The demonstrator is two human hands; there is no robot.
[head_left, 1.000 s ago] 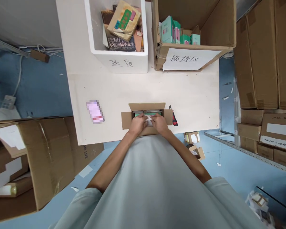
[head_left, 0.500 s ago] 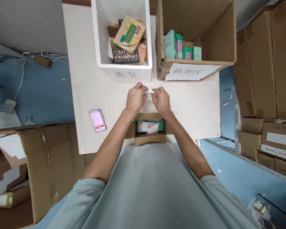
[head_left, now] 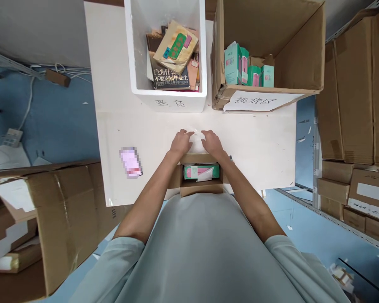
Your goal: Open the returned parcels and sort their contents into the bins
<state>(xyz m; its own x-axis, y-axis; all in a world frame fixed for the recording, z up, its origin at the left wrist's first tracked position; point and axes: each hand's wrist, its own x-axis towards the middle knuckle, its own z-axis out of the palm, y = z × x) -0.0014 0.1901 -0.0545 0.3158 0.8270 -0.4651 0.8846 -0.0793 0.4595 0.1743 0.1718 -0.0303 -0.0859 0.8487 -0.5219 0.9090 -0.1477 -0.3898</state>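
Note:
My left hand (head_left: 180, 143) and my right hand (head_left: 212, 144) pinch opposite sides of a thin white sheet of paper (head_left: 197, 142) spread between them. The sheet is low over the table and blends with its white top, so its edges are hard to make out. Just below it, against my body, stands a small open cardboard box (head_left: 202, 189). Inside lies a green and pink packaged box (head_left: 189, 172) with a whitish slip (head_left: 205, 174) on top. My forearms pass either side of the cardboard box.
On the white table (head_left: 255, 147), a foam box (head_left: 169, 94) of books and a large carton (head_left: 303, 63) with several green boxes stand at the back. A phone (head_left: 131, 162) lies left. Cartons (head_left: 72, 210) flank the table, with stacked boxes (head_left: 344, 105) at right.
Both hands have come lower and nearer to me with the paper, which is now spread flatter. The view has shifted slightly.

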